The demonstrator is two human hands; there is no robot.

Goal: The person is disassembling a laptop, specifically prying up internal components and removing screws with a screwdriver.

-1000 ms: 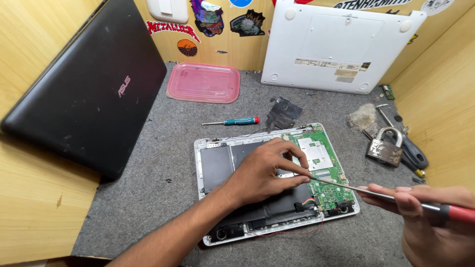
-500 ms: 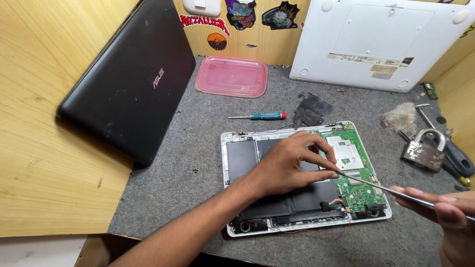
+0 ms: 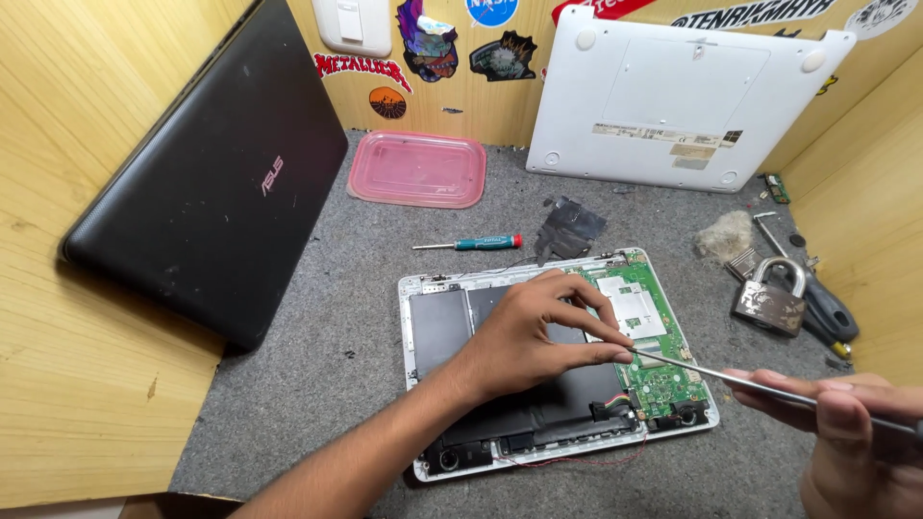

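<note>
- My left hand (image 3: 524,336) lies flat-ish on the opened laptop base (image 3: 553,360), fingers curled with the tips pinched near the green circuit board (image 3: 654,360); I cannot tell whether anything sits between them.
- My right hand (image 3: 851,432) is closed around a long screwdriver (image 3: 731,380), whose thin shaft runs left so that the tip meets the left fingertips over the board.
- The laptop base sits on the grey felt tabletop (image 3: 317,384), near its front middle, black battery (image 3: 538,408) exposed under my wrist.
- Around it: a small teal-handled screwdriver (image 3: 468,243) just behind the base, a dark scrap of foil (image 3: 569,229) beside that, and a pink plastic tray (image 3: 417,169) further back.
- To the right, a padlock (image 3: 769,300), a tuft of grey fluff (image 3: 723,235) and other tools crowd the strip between the base and the wooden wall (image 3: 865,183).
- A white bottom cover (image 3: 683,96) leans against the back wall; a black closed laptop (image 3: 212,202) leans on the left wall.
- Open felt lies left of and in front of the base; the right side is tight.
</note>
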